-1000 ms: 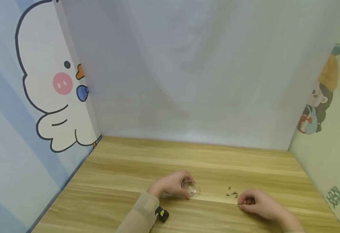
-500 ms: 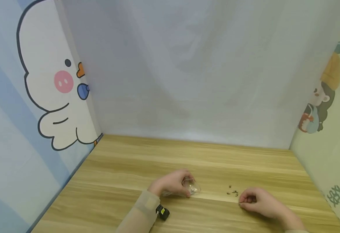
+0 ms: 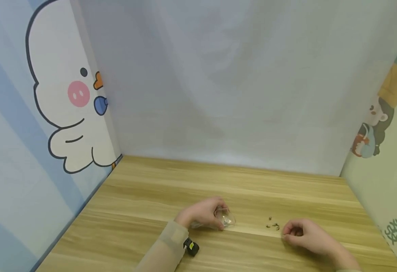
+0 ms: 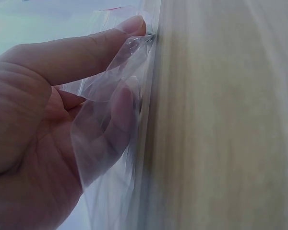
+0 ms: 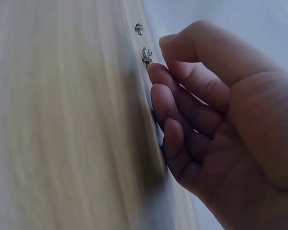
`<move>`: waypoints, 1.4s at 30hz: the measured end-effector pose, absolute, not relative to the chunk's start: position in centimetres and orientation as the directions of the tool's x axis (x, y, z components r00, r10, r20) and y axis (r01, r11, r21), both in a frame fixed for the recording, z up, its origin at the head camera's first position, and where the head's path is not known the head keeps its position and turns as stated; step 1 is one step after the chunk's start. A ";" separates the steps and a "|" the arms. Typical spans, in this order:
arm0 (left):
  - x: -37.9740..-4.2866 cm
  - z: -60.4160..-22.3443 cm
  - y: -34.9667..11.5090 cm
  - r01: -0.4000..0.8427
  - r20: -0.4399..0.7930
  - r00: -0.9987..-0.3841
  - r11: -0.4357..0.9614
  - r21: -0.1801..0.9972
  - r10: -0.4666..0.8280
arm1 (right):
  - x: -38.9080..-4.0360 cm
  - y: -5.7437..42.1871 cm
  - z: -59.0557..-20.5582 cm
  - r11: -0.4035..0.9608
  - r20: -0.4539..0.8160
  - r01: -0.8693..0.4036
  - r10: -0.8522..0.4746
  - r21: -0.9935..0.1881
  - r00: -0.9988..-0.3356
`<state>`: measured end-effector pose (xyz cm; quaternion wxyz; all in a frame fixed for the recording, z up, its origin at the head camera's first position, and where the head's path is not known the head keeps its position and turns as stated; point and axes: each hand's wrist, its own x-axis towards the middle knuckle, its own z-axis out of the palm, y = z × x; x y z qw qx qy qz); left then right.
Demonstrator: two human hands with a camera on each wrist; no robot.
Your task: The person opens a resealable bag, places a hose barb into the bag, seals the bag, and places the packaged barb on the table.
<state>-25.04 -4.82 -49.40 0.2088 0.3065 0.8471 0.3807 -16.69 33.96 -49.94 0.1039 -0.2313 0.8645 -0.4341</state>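
Note:
In the head view my left hand (image 3: 203, 213) holds a clear plastic bag (image 3: 228, 219) near the tabletop, its mouth facing right. Small shiny bits lie inside the bag. The left wrist view shows the thumb (image 4: 134, 25) on one side of the film and curled fingers behind it. To the right, my right hand (image 3: 305, 236) stays low over the table, thumb and index fingertips together. A small screw seen at these tips earlier is now hidden between them. Several small metal screws (image 5: 147, 55) lie just beyond those fingertips, with one screw (image 5: 139, 29) farther off.
A wood-grain table (image 3: 144, 177) spans the work area. A pale curtain (image 3: 219, 94) closes off the back, and printed cartoon panels stand at both sides. A small black camera (image 3: 192, 247) sits on the left wrist.
The right fingertips have drawn slightly away from the screws, and the metal bit visible at their tips earlier no longer shows. My left hand keeps its hold on the bag. The head view shifts slightly.

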 end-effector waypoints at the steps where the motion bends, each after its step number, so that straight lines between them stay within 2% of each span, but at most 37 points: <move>1: -25.0 -49.4 -4.8 0.357 -0.122 -0.724 0.520 0.776 0.679 | -16.7 34.0 -49.9 0.522 0.012 -0.301 -0.485 -0.798 -0.874; 6: -24.9 -49.4 -4.7 0.347 -0.123 -0.725 0.513 0.785 0.678 | -16.7 34.0 -49.8 0.536 -0.007 -0.278 -0.469 -0.797 -0.883; 18: -25.1 -49.4 -4.7 0.360 -0.118 -0.726 0.520 0.775 0.678 | -16.8 33.8 -49.6 0.514 0.050 -0.339 -0.494 -0.788 -0.868; 26: -24.9 -49.5 -4.8 0.317 -0.124 -0.732 0.495 0.809 0.670 | -16.8 32.8 -49.3 0.551 0.050 -0.343 -0.477 -0.761 -0.877; 34: -24.8 -49.4 -4.7 0.263 -0.144 -0.741 0.480 0.837 0.656 | -17.0 30.5 -49.0 0.507 0.057 -0.369 -0.529 -0.779 -0.847; 42: -25.0 -49.3 -4.5 0.364 -0.122 -0.731 0.535 0.762 0.671 | -17.5 27.9 -48.7 0.468 0.061 -0.385 -0.570 -0.796 -0.819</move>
